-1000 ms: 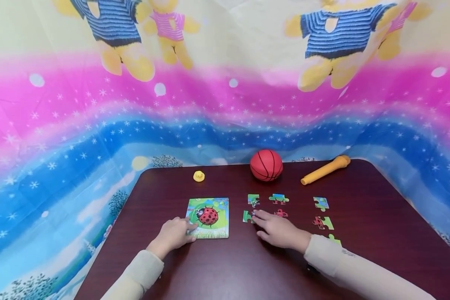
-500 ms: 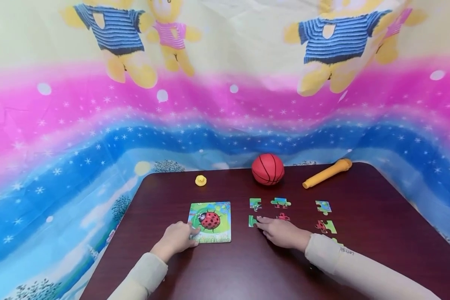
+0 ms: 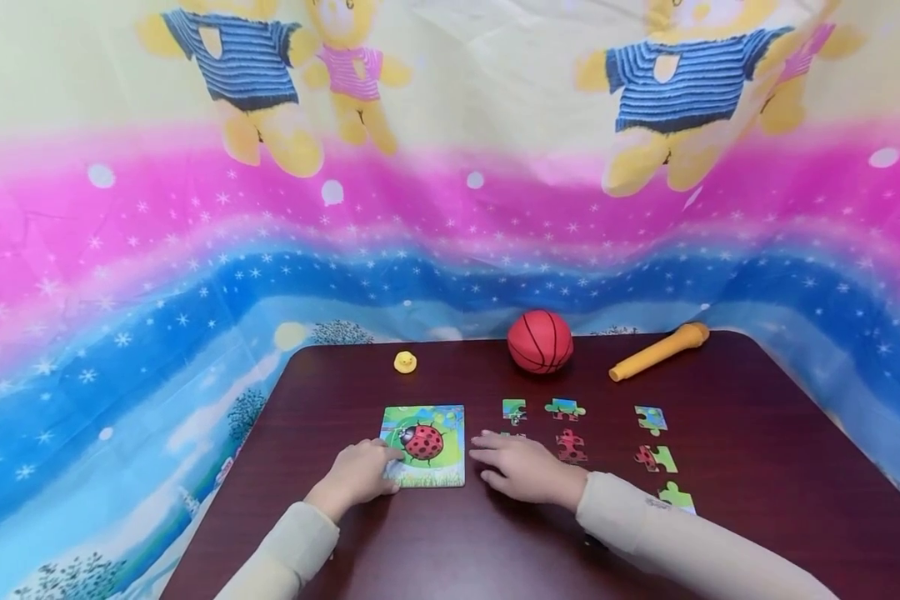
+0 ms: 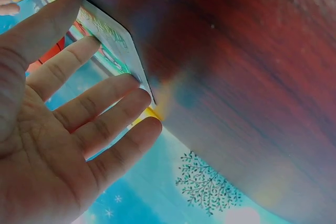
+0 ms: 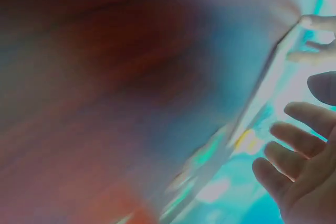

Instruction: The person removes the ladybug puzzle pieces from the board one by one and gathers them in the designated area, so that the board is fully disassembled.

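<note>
A square ladybug puzzle board (image 3: 438,473) lies flat on the dark table. My left hand (image 3: 356,475) rests at its left edge; in the left wrist view that hand's fingers (image 4: 105,98) are extended along the board's edge. My right hand (image 3: 525,468) hovers or rests just right of the board, fingers stretched toward it with a small gap; its palm and spread fingers (image 5: 302,150) hold nothing in the right wrist view. Behind the right hand, a green jigsaw piece is mostly hidden. A ladybug-red jigsaw piece (image 3: 571,446) lies just beyond the right hand.
More jigsaw pieces lie spread to the right, including a corner piece (image 3: 651,418) and a green piece (image 3: 677,497). Along the back stand a yellow rubber duck (image 3: 405,362), a red toy basketball (image 3: 540,342) and a yellow toy microphone (image 3: 658,352). A printed curtain (image 3: 435,217) hangs behind the table.
My right hand has moved left from the green jigsaw piece to beside the board, uncovering the red piece. My left hand stays at the board's left edge. The head view has shifted slightly.
</note>
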`<state>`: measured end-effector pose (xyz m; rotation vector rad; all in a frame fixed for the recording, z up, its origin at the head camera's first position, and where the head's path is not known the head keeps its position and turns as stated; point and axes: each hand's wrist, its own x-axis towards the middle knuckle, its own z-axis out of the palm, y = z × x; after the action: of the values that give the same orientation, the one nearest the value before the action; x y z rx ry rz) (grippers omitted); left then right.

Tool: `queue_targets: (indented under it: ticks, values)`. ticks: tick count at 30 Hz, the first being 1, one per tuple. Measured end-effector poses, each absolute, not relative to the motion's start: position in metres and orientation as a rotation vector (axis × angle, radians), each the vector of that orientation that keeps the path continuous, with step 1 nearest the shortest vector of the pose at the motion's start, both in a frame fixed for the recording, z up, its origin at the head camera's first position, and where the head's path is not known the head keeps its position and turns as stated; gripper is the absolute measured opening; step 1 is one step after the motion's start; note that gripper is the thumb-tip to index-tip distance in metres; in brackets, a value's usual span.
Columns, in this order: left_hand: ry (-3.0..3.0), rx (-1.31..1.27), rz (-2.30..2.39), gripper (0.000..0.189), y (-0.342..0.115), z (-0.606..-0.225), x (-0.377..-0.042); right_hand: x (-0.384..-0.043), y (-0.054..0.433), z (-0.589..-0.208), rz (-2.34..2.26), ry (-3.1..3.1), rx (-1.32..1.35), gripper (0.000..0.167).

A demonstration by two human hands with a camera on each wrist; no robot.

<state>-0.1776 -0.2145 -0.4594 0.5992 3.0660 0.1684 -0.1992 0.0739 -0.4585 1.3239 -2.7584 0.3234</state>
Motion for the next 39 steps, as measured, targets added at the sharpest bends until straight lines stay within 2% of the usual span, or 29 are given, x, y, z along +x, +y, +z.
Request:
queue_targets:
  ticks: [6, 11, 15, 24, 39]
  values:
    - [3.07, 0.588, 0.17, 0.039, -0.219, -0.46, -0.178, -0.206, 0.021, -0.458, 0.312, -2.644, 1.216, 0.031]
    - [3.062, 0.608, 0.163, 0.037, -0.216, -0.465, -0.178, -0.208, 0.0, -0.473, 0.285, -2.767, 1.067, 0.038]
    - [3.058, 0.614, 0.166, 0.038, -0.215, -0.472, -0.177, -0.207, -0.007, -0.486, 0.25, -2.854, 1.047, 0.045]
    - [3.068, 0.633, 0.276, 0.037, -0.222, -0.471, -0.181, -0.214, -0.017, -0.482, 0.242, -2.781, 1.079, 0.034]
    - [3.015, 0.598, 0.316, 0.037, -0.221, -0.468, -0.182, -0.22, -0.024, -0.475, 0.288, -2.847, 1.001, 0.032]
